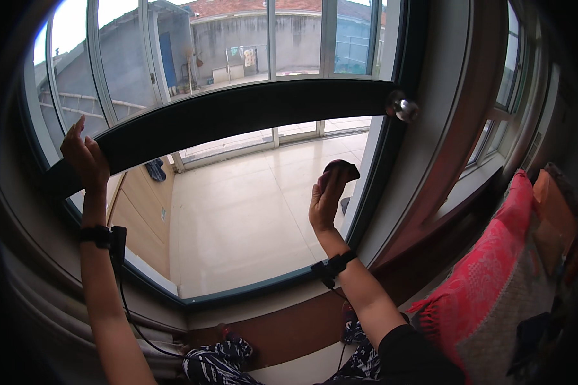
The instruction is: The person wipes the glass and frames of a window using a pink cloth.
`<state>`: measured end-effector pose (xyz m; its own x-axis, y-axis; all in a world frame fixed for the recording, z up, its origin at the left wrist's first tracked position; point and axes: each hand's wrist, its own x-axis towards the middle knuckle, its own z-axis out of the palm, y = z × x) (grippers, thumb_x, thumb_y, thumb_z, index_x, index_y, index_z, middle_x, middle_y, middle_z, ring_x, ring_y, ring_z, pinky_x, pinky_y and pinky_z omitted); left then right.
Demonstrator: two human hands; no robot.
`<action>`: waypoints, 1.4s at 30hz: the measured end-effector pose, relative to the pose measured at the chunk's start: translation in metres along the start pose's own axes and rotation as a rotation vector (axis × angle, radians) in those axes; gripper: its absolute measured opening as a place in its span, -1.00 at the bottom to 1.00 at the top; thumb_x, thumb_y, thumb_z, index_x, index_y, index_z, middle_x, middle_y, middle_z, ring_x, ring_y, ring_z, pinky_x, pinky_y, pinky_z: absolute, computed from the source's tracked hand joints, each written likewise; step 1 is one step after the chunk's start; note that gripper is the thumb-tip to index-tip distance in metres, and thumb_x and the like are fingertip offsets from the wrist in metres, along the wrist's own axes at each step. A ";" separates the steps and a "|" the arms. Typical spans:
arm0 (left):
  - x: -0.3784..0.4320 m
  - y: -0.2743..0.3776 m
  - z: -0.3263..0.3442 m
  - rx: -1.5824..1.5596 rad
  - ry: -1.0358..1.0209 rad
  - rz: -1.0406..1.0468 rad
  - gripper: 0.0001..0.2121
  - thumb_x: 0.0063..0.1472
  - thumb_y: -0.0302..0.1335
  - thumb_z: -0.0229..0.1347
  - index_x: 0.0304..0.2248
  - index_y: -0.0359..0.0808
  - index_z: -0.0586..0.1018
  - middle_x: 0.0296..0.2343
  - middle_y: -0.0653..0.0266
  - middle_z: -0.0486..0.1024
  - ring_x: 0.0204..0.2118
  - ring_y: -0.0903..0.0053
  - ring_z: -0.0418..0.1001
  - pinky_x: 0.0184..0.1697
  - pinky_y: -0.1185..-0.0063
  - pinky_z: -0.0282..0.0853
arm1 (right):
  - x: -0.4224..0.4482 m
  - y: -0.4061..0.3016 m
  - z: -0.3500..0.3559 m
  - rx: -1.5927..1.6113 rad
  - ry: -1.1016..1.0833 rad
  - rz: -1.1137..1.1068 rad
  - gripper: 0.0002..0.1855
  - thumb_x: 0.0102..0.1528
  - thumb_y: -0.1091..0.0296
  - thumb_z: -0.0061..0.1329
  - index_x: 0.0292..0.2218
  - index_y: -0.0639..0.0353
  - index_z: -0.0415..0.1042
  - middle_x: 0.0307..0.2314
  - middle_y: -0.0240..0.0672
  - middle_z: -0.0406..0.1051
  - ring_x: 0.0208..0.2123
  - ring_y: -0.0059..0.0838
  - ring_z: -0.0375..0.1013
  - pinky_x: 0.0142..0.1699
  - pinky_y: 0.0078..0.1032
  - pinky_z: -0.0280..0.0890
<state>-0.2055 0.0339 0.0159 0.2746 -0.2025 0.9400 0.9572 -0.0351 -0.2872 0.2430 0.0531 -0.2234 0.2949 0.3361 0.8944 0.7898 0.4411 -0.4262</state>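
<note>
My left hand (85, 156) rests at the left end of a dark door crossbar (241, 108), its fingers raised and apart, with nothing seen in it. In my right hand (328, 199) is a dark cloth (342, 173), held over the lower glass pane (236, 216) of the door. Whether the cloth touches the glass I cannot tell. A round metal doorknob (403, 109) sits at the right end of the crossbar. Both wrists wear black straps with small devices and cables.
Through the glass show a tiled floor, a wooden cabinet (142, 216) and framed windows. A red fringed cloth (491, 260) lies over furniture at the right, near a window sill (472, 187). Grey curtains (48, 308) hang at the lower left. A brown threshold (289, 337) runs below the door.
</note>
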 end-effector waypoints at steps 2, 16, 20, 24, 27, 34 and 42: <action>-0.001 -0.003 0.001 0.003 -0.005 -0.011 -0.67 0.07 -0.66 -0.13 -0.12 -0.30 0.36 -0.19 0.14 0.36 -0.10 0.26 0.29 0.02 0.38 0.12 | -0.026 -0.043 0.008 0.048 -0.126 -0.116 -0.37 0.10 0.34 -0.12 0.15 0.22 -0.04 0.15 0.11 -0.21 0.17 0.15 -0.16 0.21 -0.07 -0.16; -0.003 -0.008 -0.001 0.015 0.018 -0.022 -0.84 0.12 -0.60 -0.10 -0.27 -0.33 0.41 -0.29 0.14 0.40 -0.19 0.26 0.33 -0.08 0.38 0.19 | 0.042 -0.030 0.006 0.004 0.012 -0.171 -0.43 0.18 0.25 -0.23 0.15 0.24 -0.03 0.14 0.08 -0.12 0.17 0.10 -0.10 0.20 -0.12 -0.11; -0.003 -0.008 0.000 0.022 0.003 0.005 -0.84 0.12 -0.58 -0.09 -0.28 -0.33 0.41 -0.31 0.15 0.40 -0.22 0.27 0.34 -0.10 0.39 0.21 | -0.001 -0.009 0.020 0.069 0.174 0.107 -0.41 0.21 0.30 -0.31 0.19 0.25 -0.15 0.17 0.09 -0.22 0.21 0.08 -0.22 0.24 -0.21 -0.19; -0.004 -0.010 0.001 0.002 -0.023 0.003 -0.84 0.11 -0.57 -0.10 -0.27 -0.32 0.39 -0.32 0.17 0.40 -0.24 0.29 0.35 -0.11 0.39 0.22 | -0.057 -0.087 0.048 0.070 -0.045 0.035 -0.43 0.10 0.38 -0.16 0.13 0.07 0.03 0.14 0.08 -0.15 0.18 0.10 -0.15 0.18 -0.06 -0.15; -0.002 -0.005 0.001 -0.012 -0.044 -0.025 -0.82 0.10 -0.57 -0.09 -0.26 -0.33 0.39 -0.31 0.16 0.40 -0.23 0.29 0.35 -0.11 0.39 0.22 | -0.085 -0.144 0.068 0.078 -0.407 -0.427 -0.40 0.00 0.44 -0.09 0.08 -0.27 0.18 0.13 -0.17 -0.03 0.18 -0.04 -0.09 0.19 -0.05 -0.13; -0.006 -0.017 0.007 -0.004 -0.019 -0.005 -0.80 0.08 -0.59 -0.10 -0.25 -0.35 0.40 -0.30 0.15 0.40 -0.22 0.29 0.35 -0.11 0.41 0.23 | -0.007 -0.120 0.051 -0.064 -0.274 -0.794 -0.50 0.11 0.17 -0.11 0.08 -0.37 0.13 0.12 -0.42 0.06 0.21 -0.31 -0.07 0.30 -0.25 -0.33; -0.004 -0.010 -0.005 -0.006 -0.029 -0.023 -0.79 0.12 -0.61 -0.15 -0.24 -0.36 0.42 -0.31 0.16 0.41 -0.23 0.33 0.35 -0.11 0.46 0.24 | 0.007 0.039 -0.001 0.019 0.032 -0.109 -0.44 0.16 0.24 -0.24 0.12 0.33 0.03 0.11 0.22 -0.13 0.15 0.22 -0.13 0.21 -0.06 -0.19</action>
<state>-0.2163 0.0304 0.0139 0.2548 -0.1729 0.9514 0.9629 -0.0456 -0.2662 0.2765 0.0714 -0.2340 0.2250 0.2591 0.9393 0.8081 0.4890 -0.3285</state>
